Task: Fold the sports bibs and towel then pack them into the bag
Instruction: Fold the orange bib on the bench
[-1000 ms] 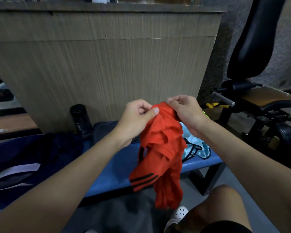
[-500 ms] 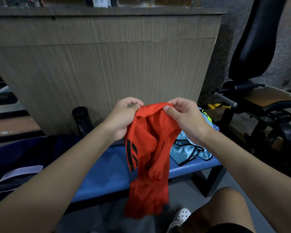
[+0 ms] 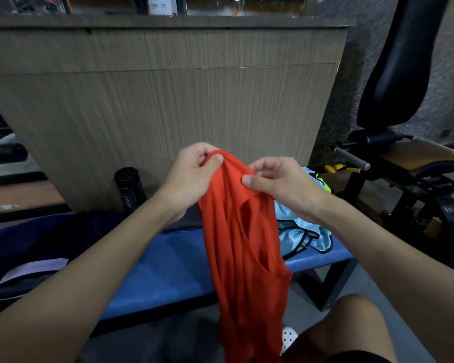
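The top edge of a thin orange-red fabric sports bib (image 3: 241,244) was held up by both hands in front of the person. It was pinched by the left hand (image 3: 192,179) at the highest point of the cloth, between the thumb and the curled fingers. It was pinched by the right hand (image 3: 281,187) just beside and a little lower, with the thumb pressed on the fabric. Only a narrow fold of cloth was left between the two hands. The bib was hung down in long loose folds, an opening was seen in its middle, and its lower end was cut off by the bottom edge of the view.

Behind the bib a long blue padded bench (image 3: 163,279) was seen. On its right end a crumpled light blue shiny bib with black trim (image 3: 299,231) was laid, and a neon yellow cloth (image 3: 323,183) was seen just behind it. A dark grey cloth (image 3: 186,224) was partly hidden behind the left wrist. The left end of the bench was covered by a dark navy fabric bag (image 3: 37,242), in which a white paper sheet (image 3: 34,268) was seen. A black cylindrical bottle (image 3: 130,189) was stood upright against a wood-grain panel wall (image 3: 168,100). A black padded gym machine (image 3: 404,74) was placed at the right. Near a bare knee (image 3: 351,326), a white perforated shoe (image 3: 288,336) was seen on the floor.
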Demonstrator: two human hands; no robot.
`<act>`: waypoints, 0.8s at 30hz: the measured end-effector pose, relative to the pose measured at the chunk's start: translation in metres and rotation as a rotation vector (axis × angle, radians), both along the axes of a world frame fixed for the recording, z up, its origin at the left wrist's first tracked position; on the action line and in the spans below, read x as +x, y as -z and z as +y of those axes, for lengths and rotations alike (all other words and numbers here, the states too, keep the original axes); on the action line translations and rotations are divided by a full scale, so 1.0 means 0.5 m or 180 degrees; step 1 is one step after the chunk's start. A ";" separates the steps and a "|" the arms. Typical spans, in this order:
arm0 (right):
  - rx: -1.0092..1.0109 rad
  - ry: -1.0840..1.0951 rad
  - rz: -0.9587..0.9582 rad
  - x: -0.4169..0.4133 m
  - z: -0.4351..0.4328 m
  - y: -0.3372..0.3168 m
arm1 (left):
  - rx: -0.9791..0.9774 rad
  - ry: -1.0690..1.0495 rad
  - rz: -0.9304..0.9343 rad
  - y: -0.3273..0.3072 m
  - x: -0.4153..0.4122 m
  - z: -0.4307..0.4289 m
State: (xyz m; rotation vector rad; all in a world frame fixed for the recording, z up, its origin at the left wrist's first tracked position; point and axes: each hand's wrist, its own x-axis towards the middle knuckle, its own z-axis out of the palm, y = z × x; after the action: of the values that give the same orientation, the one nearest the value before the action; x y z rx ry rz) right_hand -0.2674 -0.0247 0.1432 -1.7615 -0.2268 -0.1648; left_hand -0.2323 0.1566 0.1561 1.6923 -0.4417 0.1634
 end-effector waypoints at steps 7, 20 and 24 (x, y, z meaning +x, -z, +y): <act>-0.0049 -0.0076 -0.0206 -0.003 0.012 0.002 | 0.0790 0.0791 0.0017 0.009 -0.014 0.015; -0.0473 -0.0584 0.0528 -0.010 -0.029 0.065 | 0.0543 0.0366 -0.0508 -0.004 0.015 0.054; -0.1195 -0.0452 0.0421 -0.009 -0.057 0.087 | 0.0285 -0.0082 -0.0516 -0.001 0.042 0.080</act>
State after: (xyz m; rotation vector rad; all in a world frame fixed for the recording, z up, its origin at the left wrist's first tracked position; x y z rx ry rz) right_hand -0.2718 -0.0532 0.0997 -2.1111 -0.3001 0.1044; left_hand -0.2114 0.1964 0.1567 1.7802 -0.5550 0.3053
